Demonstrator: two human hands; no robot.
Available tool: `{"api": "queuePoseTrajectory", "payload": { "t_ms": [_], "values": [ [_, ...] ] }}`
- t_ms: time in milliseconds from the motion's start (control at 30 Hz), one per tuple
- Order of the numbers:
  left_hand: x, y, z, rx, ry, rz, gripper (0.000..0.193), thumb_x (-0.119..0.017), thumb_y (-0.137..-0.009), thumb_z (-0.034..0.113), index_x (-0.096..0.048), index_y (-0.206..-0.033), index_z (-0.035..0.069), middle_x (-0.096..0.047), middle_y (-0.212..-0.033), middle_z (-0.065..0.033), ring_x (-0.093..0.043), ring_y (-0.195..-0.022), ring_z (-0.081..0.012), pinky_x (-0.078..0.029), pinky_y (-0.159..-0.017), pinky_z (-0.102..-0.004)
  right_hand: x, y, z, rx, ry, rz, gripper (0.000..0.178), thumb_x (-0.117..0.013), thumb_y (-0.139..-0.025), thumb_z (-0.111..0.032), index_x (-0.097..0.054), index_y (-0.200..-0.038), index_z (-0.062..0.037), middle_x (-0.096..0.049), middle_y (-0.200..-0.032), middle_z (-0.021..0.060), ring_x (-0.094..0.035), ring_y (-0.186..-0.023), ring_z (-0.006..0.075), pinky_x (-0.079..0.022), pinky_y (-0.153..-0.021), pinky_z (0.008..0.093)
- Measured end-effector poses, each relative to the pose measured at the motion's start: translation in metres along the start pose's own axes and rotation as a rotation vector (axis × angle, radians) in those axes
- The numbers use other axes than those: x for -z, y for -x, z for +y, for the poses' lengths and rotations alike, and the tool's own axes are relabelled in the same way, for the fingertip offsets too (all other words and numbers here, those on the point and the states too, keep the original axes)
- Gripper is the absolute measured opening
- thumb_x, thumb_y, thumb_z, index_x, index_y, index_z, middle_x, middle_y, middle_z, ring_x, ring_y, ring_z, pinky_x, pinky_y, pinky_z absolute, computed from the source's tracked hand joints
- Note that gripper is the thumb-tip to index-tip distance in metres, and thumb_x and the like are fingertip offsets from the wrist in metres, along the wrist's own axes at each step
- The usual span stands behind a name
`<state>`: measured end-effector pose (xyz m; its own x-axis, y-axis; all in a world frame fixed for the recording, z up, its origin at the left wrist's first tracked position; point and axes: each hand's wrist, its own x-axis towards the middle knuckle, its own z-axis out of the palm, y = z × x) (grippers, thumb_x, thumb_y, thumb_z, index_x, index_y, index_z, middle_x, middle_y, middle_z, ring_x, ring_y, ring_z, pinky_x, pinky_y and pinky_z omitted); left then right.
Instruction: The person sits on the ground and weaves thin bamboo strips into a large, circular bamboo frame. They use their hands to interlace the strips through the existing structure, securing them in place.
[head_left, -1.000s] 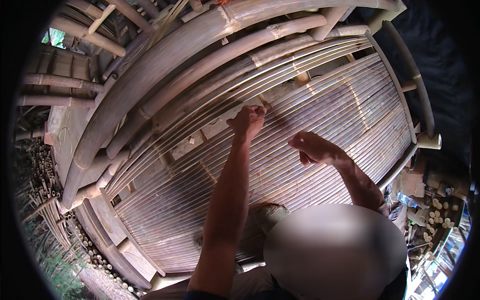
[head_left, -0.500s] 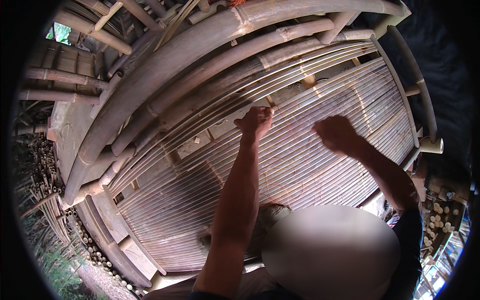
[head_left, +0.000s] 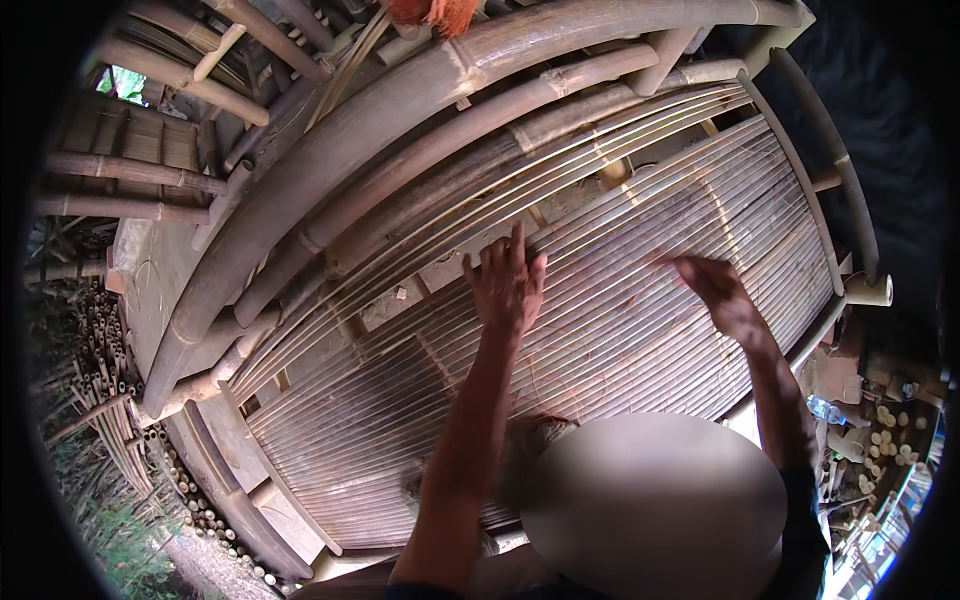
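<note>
A bamboo bench seat of many thin, parallel slats (head_left: 620, 330) spreads below my hands. My left hand (head_left: 507, 285) is over the far edge of the closely laid slats, its fingers spread and holding nothing I can see. To its right, my right hand (head_left: 718, 293) hovers above the slats with its fingers drawn together toward the left. What it pinches, if anything, is too blurred to name. Thin orange strands lie faintly across the slats between and below the hands. Beyond my left hand, several loose, spaced strips (head_left: 440, 235) run along a gap.
A thick curved bamboo rail (head_left: 330, 150) arches along the far side. Orange fibre (head_left: 452, 14) hangs over it. Cut bamboo poles (head_left: 108, 345) are stacked at the left. Short bamboo pieces (head_left: 885, 440) lie at the right, by dark cloth (head_left: 905, 200). A blurred oval hides the lower middle.
My left hand has gone from a closed grip at the slat edge to spread fingers, slightly nearer me. My right hand has shifted right and a little nearer. The view has shifted slightly.
</note>
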<state>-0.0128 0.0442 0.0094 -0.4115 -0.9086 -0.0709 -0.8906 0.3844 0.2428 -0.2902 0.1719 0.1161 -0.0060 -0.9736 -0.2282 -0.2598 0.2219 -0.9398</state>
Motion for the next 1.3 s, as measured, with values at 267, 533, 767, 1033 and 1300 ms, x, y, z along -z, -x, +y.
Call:
{"api": "queuePoseTrajectory", "payload": {
  "t_ms": [267, 533, 767, 1033, 1300],
  "values": [
    [0.013, 0.066, 0.024, -0.092, -0.049, -0.127, 0.069, -0.033, -0.099, 0.055, -0.018, -0.155, 0.018, -0.009, -0.161, -0.0125, -0.006, -0.148, -0.0373, -0.009, -0.115, -0.0648, 0.237, 0.181, 0.221, -0.346, 1.108, 1.091, 0.060, -0.047, -0.097, -0.048, -0.052, -0.130, 0.0015, -0.057, -0.127, 0.0243, -0.054, -0.117, 0.0418, -0.043, -0.100, 0.0455],
    [0.006, 0.088, 0.025, 0.045, -0.068, -0.115, 0.066, -0.034, -0.100, 0.052, -0.024, -0.153, 0.014, -0.012, -0.161, -0.0148, -0.008, -0.148, -0.0403, -0.009, -0.113, -0.0656, 0.192, 0.147, 0.245, -0.633, 1.109, 1.201, 0.066, -0.037, -0.097, -0.059, -0.045, -0.141, -0.0105, -0.042, -0.146, 0.0142, -0.036, -0.137, 0.0335, -0.028, -0.111, 0.0501],
    [0.009, 0.078, 0.061, 0.256, 0.012, -0.093, 0.072, -0.041, -0.098, 0.052, -0.019, -0.154, 0.013, -0.010, -0.161, -0.0150, -0.008, -0.148, -0.0391, -0.013, -0.112, -0.0660, 0.179, 0.147, 0.224, -0.771, 1.039, 1.145, 0.075, -0.034, -0.094, -0.064, -0.034, -0.146, -0.0097, -0.034, -0.150, 0.0138, -0.028, -0.140, 0.0367, -0.023, -0.112, 0.0563],
    [0.003, -0.009, 0.171, 0.462, -0.022, -0.008, 0.065, -0.045, -0.098, 0.047, -0.029, -0.149, 0.009, -0.029, -0.154, -0.0129, -0.018, -0.147, -0.0335, -0.016, -0.110, -0.0703, 0.189, 0.138, 0.199, -0.858, 0.976, 1.033, 0.071, -0.040, -0.095, -0.052, -0.026, -0.149, -0.0092, -0.024, -0.155, 0.0113, -0.017, -0.145, 0.0325, -0.016, -0.114, 0.0554],
    [-0.025, -0.118, 0.274, 0.045, 0.045, 0.029, 0.069, -0.051, -0.096, 0.043, -0.026, -0.151, 0.011, -0.031, -0.154, -0.0143, -0.020, -0.147, -0.0318, -0.016, -0.114, -0.0642, 0.193, 0.134, 0.193, -0.916, 0.854, 0.964, 0.077, -0.046, -0.093, -0.047, -0.018, -0.152, -0.0073, -0.016, -0.159, 0.0125, -0.007, -0.148, 0.0342, -0.007, -0.116, 0.0554]
  ]
}}
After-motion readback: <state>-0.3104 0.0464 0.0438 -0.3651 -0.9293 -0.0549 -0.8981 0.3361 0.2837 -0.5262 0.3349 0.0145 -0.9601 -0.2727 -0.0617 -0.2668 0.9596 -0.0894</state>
